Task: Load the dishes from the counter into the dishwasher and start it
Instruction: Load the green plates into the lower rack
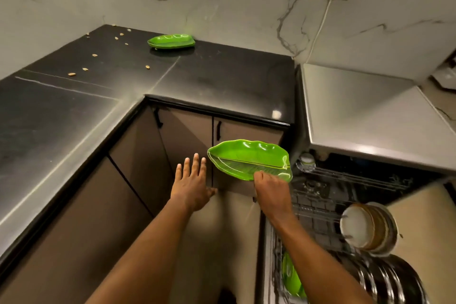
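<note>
Right hand (271, 190) mid-frame, fingers curled on edge of green leaf plate (249, 158) — plate held in air, just left of dishwasher rack (320, 205) at lower right. Left hand (191, 185) beside it, fingers spread, holding nothing. Second green plate (171, 41) on counter (74, 111), upper centre.

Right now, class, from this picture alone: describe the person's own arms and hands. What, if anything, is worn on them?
Nothing worn shows. The left hand and right hand have no gloves and no visible rings; neither wrist carries a watch or bracelet. The left forearm and right forearm are bare, with no sleeve down to the frame's bottom edge.
</note>
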Tool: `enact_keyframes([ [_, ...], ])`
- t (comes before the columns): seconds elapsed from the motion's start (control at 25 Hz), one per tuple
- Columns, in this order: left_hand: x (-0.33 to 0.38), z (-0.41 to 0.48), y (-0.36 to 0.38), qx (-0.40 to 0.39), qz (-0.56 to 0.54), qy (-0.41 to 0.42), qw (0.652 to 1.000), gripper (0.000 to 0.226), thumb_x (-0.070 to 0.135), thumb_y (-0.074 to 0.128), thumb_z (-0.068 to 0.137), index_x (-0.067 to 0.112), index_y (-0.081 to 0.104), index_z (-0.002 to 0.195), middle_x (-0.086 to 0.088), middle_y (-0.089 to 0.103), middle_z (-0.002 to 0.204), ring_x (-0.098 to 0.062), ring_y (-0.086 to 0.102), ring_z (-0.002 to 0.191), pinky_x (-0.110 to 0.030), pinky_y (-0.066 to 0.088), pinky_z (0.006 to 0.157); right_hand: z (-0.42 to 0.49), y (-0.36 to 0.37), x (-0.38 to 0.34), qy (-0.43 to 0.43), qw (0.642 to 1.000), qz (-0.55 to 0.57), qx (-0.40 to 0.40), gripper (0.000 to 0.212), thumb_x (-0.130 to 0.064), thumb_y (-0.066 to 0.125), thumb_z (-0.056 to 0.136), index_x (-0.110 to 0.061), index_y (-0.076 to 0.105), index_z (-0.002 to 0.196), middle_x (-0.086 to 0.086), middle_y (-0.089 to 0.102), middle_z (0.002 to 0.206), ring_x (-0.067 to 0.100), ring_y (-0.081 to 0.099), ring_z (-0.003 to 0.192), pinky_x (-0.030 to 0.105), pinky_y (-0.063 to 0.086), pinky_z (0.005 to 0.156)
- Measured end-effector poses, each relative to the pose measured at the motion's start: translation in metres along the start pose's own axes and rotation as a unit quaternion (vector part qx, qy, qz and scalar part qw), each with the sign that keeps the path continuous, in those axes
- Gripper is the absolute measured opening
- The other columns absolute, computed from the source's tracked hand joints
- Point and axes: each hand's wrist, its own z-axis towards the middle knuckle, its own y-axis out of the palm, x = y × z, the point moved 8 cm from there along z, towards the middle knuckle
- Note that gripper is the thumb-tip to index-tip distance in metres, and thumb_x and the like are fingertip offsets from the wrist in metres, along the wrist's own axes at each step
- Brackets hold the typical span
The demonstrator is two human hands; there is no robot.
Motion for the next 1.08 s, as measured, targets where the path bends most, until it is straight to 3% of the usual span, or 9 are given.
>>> enact_keyframes([
  [0.4,0.073,-0.050,0.081,-0.067,0.019,0.076,0.995,0.091,0.059,0.040,0.097,0.011,-0.012,0.156,-0.011,-0.020,0.162,-0.032,-0.016,0.150,-0.047,-0.006,0.120,-0.133,0.034,0.028,0.124,0.982,0.014,-0.144,0.041,-0.007,0.089,0.043,-0.017,0.053,0.062,0.002,0.053,0.045,0.020,0.056,0.035,0.024,0.035,0.031],
  [0.56,0.118,-0.036,0.100,-0.100,0.039,0.100,0.989,0.090,0.057,0.040,0.098,0.011,-0.013,0.155,-0.011,-0.021,0.162,-0.031,-0.017,0.150,-0.047,-0.007,0.120,-0.161,0.058,0.069,0.195,0.956,0.056,-0.210,0.042,-0.006,0.089,0.042,-0.016,0.054,0.062,0.003,0.052,0.043,0.022,0.054,0.032,0.025,0.034,0.029],
  [0.68,0.160,-0.017,0.119,-0.125,0.048,0.115,0.984,0.089,0.052,0.042,0.098,0.011,-0.012,0.156,-0.012,-0.020,0.162,-0.031,-0.016,0.150,-0.047,-0.006,0.121,-0.172,0.076,0.102,0.223,0.942,0.048,-0.246,0.038,-0.002,0.086,0.049,-0.014,0.057,0.070,0.005,0.054,0.044,0.024,0.055,0.034,0.027,0.036,0.029],
  [0.8,0.203,0.002,0.150,-0.145,0.058,0.128,0.979,0.088,0.050,0.043,0.099,0.009,-0.011,0.156,-0.012,-0.019,0.162,-0.031,-0.015,0.150,-0.046,-0.005,0.122,-0.175,0.099,0.136,0.219,0.936,0.025,-0.275,0.025,-0.004,0.073,0.073,-0.013,0.059,0.092,0.008,0.067,0.064,0.026,0.067,0.055,0.033,0.048,0.042],
  [0.92,0.237,0.028,0.201,-0.178,0.068,0.127,0.974,0.087,0.049,0.041,0.099,0.011,-0.013,0.156,-0.011,-0.020,0.162,-0.030,-0.017,0.150,-0.047,-0.006,0.121,-0.178,0.143,0.172,0.251,0.924,0.063,-0.282,0.033,-0.003,0.083,0.059,-0.012,0.062,0.084,0.006,0.062,0.054,0.025,0.063,0.044,0.027,0.041,0.035],
  [0.96,0.245,0.039,0.223,-0.194,0.070,0.122,0.971,0.086,0.048,0.040,0.100,0.011,-0.013,0.155,-0.010,-0.021,0.162,-0.030,-0.017,0.149,-0.047,-0.007,0.121,-0.182,0.165,0.183,0.266,0.914,0.082,-0.295,0.030,-0.005,0.079,0.068,-0.011,0.063,0.093,0.007,0.066,0.061,0.026,0.067,0.051,0.028,0.045,0.039],
  [1.04,0.257,0.056,0.266,-0.229,0.073,0.118,0.964,0.084,0.046,0.039,0.101,0.011,-0.015,0.155,-0.010,-0.022,0.161,-0.030,-0.019,0.149,-0.049,-0.008,0.120,-0.187,0.209,0.202,0.286,0.900,0.084,-0.317,0.023,-0.012,0.050,0.096,-0.015,0.051,0.119,0.006,0.072,0.093,0.026,0.072,0.084,0.033,0.053,0.063],
  [1.08,0.264,0.071,0.289,-0.239,0.076,0.122,0.960,0.083,0.044,0.039,0.101,0.011,-0.016,0.154,-0.010,-0.023,0.161,-0.030,-0.020,0.149,-0.049,-0.009,0.120,-0.184,0.233,0.214,0.294,0.905,0.088,-0.293,0.024,-0.015,0.040,0.100,-0.016,0.046,0.123,0.005,0.071,0.102,0.025,0.070,0.093,0.034,0.052,0.069],
])
